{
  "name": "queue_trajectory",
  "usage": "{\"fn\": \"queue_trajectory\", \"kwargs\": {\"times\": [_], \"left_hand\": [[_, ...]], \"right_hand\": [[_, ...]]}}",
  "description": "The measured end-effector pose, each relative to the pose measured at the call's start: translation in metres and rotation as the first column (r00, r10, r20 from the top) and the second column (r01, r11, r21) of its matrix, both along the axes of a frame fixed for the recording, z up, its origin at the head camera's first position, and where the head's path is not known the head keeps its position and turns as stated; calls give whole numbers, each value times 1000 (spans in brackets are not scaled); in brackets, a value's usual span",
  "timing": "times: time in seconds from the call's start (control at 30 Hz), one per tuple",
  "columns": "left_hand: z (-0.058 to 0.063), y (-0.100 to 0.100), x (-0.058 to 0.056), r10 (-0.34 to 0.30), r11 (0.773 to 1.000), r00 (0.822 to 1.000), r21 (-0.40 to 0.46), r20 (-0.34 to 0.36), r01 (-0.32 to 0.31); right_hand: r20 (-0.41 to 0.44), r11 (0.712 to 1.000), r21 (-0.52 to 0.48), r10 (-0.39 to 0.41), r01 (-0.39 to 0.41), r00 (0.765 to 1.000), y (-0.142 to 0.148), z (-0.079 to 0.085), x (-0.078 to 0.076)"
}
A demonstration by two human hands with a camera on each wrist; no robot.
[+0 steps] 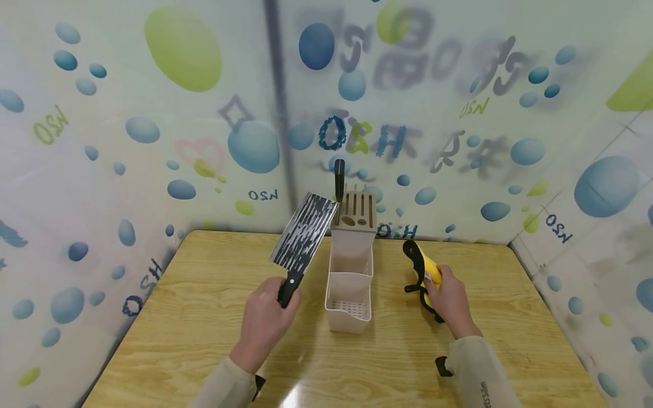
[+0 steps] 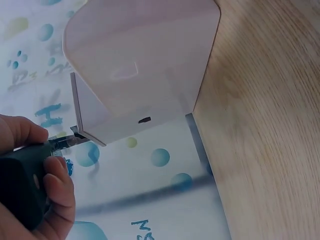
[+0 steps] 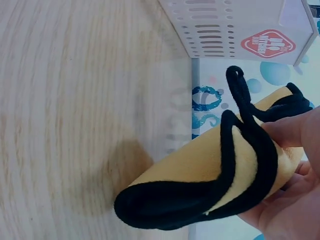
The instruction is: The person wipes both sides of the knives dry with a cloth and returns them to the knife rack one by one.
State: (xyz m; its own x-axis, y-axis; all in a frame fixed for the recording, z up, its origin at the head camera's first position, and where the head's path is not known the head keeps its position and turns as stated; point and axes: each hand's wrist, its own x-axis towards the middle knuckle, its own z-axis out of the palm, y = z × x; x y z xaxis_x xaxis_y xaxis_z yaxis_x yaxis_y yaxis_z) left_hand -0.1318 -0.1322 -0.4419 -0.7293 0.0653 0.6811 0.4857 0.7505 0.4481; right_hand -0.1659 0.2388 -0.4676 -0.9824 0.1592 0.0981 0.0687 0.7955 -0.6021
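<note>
My left hand [image 1: 265, 317] grips the black handle of a cleaver [image 1: 306, 235], its broad blade raised and tilted. The blade's upper corner overlaps the left edge of the knife holder [image 1: 352, 252] in the head view. That holder is pale pink with a slotted beige top and two open bins below. A black-handled knife [image 1: 339, 178] stands upright at its top left. To the right, my right hand [image 1: 451, 297] holds a folded yellow cloth [image 3: 190, 160] with black edging and a hanging loop, fingers and thumb around it. In the left wrist view, fingers wrap the dark cleaver handle [image 2: 22, 185].
The holder stands on a wooden table [image 1: 214, 328] near its back edge. Bubble-patterned sheeting [image 1: 245, 85] rises behind the table and on both sides. A red and white sticker [image 3: 268, 44] marks the holder's side.
</note>
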Motion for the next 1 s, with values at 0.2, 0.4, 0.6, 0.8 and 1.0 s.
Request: {"fn": "queue_trajectory", "kwargs": {"times": [0.2, 0.4, 0.6, 0.8, 1.0], "left_hand": [[1, 3, 3, -22, 1000, 1000, 6, 2, 22], [2, 7, 3, -52, 999, 999, -10, -12, 52], [4, 13, 2, -91, 996, 995, -25, -43, 90], [5, 20, 2, -120, 992, 992, -42, -33, 119], [5, 27, 0, -146, 988, 987, -63, -60, 142]], "right_hand": [[-20, 1000, 7, 8, -8, 1000, -1, 6, -1], [-83, 1000, -4, 27, -27, 996, -4, 17, 0], [-159, 999, -14, 37, -40, 987, -8, 32, -1], [-251, 998, -33, 36, -46, 967, -14, 45, -4], [-330, 996, -45, 59, -78, 942, -19, 57, -6]]}}
